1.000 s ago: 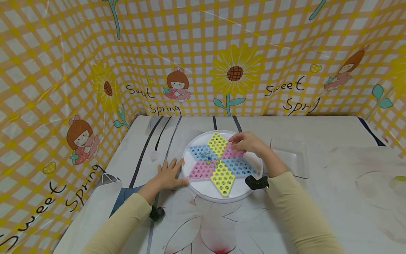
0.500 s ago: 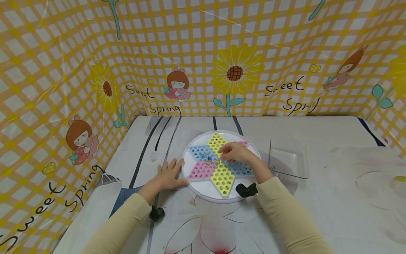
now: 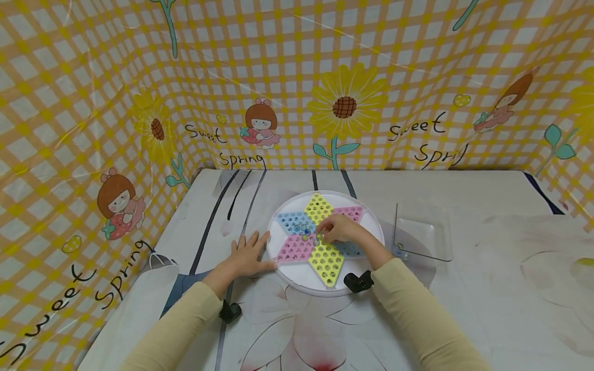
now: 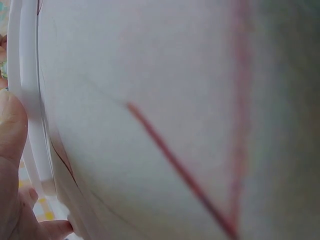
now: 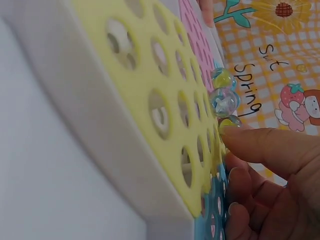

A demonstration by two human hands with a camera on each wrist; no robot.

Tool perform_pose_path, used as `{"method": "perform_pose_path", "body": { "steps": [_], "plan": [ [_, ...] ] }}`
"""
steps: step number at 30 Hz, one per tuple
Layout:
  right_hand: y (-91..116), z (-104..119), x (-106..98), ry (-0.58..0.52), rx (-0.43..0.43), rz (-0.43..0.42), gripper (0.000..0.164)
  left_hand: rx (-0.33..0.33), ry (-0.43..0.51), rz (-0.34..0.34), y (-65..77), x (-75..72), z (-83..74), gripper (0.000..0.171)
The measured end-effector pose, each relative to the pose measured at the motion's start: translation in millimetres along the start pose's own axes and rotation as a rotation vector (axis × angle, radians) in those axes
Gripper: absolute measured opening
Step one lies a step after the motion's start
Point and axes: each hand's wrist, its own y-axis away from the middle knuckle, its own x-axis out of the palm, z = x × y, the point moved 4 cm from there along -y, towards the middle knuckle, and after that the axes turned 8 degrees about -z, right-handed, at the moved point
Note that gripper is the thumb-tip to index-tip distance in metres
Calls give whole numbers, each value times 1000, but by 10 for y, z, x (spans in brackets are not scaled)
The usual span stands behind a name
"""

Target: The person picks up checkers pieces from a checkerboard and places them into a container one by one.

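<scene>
A round white Chinese checkers board [image 3: 297, 280] with a yellow, pink and blue star of holes lies on the table. Several glass marbles [image 3: 297, 228] sit in the holes left of its centre. Just right of the centre, my right hand [image 3: 342, 230] reaches down over the star. Between thumb and fingers it pinches a yellowish marble [image 5: 230, 121], partly hidden by the thumb; two others, including a clear marble [image 5: 224, 102], sit beside it. My left hand [image 3: 246, 256] rests on the table with fingers spread, its thumb [image 4: 11, 125] against the board's rim.
A clear plastic tray [image 3: 427, 232] stands right of the board, with at least one marble [image 3: 399, 247] at its near left corner. A dark blue patch [image 3: 178, 291] and a greyish item [image 3: 160, 264] lie at the left. Checked cloth [image 3: 297, 67] hangs behind.
From the far right pink part of the star, my right hand has come left and nearer to the board's centre. The left hand stays at the rim.
</scene>
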Motion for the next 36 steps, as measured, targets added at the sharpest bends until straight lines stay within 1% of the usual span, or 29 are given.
{"method": "perform_pose_path", "body": {
  "steps": [5,11,19,24,26,27,31,36],
  "plan": [
    [9,24,16,72,-50,2,20,-6,-3,1,8,-5,-10,87],
    [20,28,24,93,-71,0,14,-6,-14,0,-1,2,-2,87],
    [37,-14,-38,-13,-46,15,22,-5,-10,1,-11,15,3,87],
    [56,-33,-127,-19,-23,12,26,-5,-11,4,-2,8,-8,87],
    [69,-28,-172,-41,-15,3,27,-7,-10,4,3,3,-12,87],
    [77,-21,-195,-61,-16,1,28,-8,-9,5,5,1,-14,87],
    [114,26,-294,-81,-26,-4,30,-9,-10,5,8,-9,-20,87],
    [143,33,-413,-69,-38,-24,30,-4,-9,1,10,-4,-25,88]
  ]
}}
